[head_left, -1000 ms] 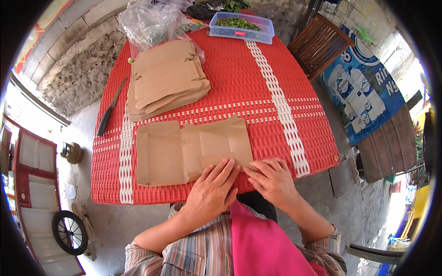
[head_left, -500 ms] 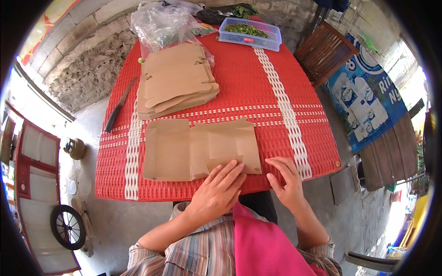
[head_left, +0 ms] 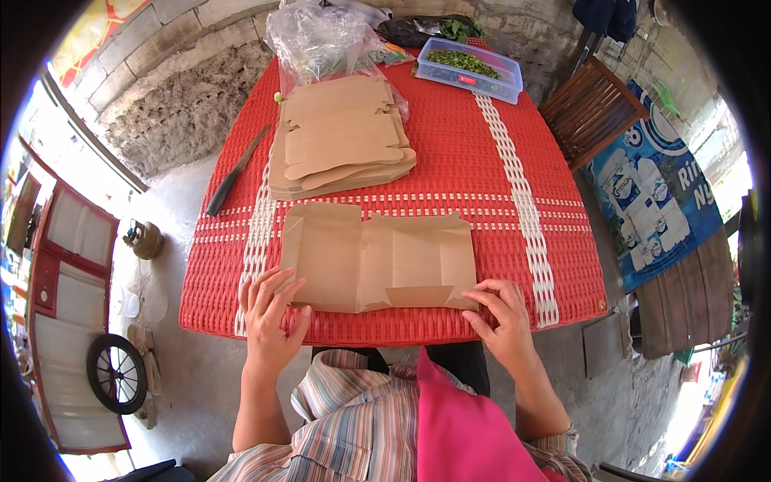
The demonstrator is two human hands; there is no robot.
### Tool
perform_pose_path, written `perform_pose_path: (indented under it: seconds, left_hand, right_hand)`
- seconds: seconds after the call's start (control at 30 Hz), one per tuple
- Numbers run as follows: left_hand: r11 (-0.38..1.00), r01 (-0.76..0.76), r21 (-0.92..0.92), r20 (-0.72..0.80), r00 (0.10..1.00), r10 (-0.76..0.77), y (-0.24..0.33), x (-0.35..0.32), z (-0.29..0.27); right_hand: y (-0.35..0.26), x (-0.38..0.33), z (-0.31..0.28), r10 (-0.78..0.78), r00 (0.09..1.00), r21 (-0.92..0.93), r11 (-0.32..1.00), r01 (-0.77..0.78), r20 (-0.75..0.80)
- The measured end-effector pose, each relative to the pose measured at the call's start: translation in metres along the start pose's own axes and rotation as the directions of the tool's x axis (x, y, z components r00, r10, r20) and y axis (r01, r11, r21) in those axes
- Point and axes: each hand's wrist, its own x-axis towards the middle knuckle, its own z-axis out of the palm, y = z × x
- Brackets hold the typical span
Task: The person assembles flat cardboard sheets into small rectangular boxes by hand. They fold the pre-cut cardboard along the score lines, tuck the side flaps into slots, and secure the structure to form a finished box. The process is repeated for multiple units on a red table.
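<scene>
In front of me an unfolded brown cardboard box [head_left: 377, 257] lies on the red woven tabletop, its side walls partly raised. A folded-up flap stands along the near edge of its right half. My left hand [head_left: 273, 317] is at the box's near left corner, fingers apart, nothing held. At the near right corner is my right hand [head_left: 502, 313], its fingers spread and the fingertips close to or touching the cardboard edge. Behind the box sits a stack of flat brown cardboard box blanks [head_left: 345, 136].
A knife [head_left: 237, 173] with a dark handle lies left of the stack. Farther back are a clear plastic bag [head_left: 309, 40], a black bag [head_left: 418, 32] and a plastic container [head_left: 474, 71] of chopped greens. Beyond the table's right edge stands a wooden chair [head_left: 594, 112].
My left hand has left the flap on the right half and moved to the near left corner. My right hand has come up to the near right corner. The view has shifted slightly.
</scene>
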Motion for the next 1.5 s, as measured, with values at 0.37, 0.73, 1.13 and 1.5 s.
perform_pose_path:
  seconds: [0.37, 0.73, 1.13, 1.5]
  left_hand:
    - [0.976, -0.148, -0.157, 0.104, 0.981, 0.166, 0.073, 0.040, 0.029]
    - [0.686, 0.336, -0.646, 0.253, 0.941, -0.223, 0.096, 0.060, 0.073]
    - [0.499, 0.513, -0.699, 0.467, 0.855, -0.226, 0.098, 0.065, 0.054]
    - [0.731, 0.347, -0.588, 0.360, 0.921, -0.148, 0.092, 0.054, 0.045]
  right_hand:
    - [0.005, 0.003, 0.002, 0.014, 1.000, -0.016, 1.000, -0.015, -0.020]
    - [-0.014, 0.018, 0.037, 0.137, 0.813, 0.400, 0.908, 0.125, -0.565]
    - [-0.029, 0.022, 0.039, -0.215, 0.976, 0.121, 0.968, 0.218, -0.037]
    - [-0.031, 0.025, 0.044, -0.113, 0.991, 0.173, 0.977, 0.125, -0.078]
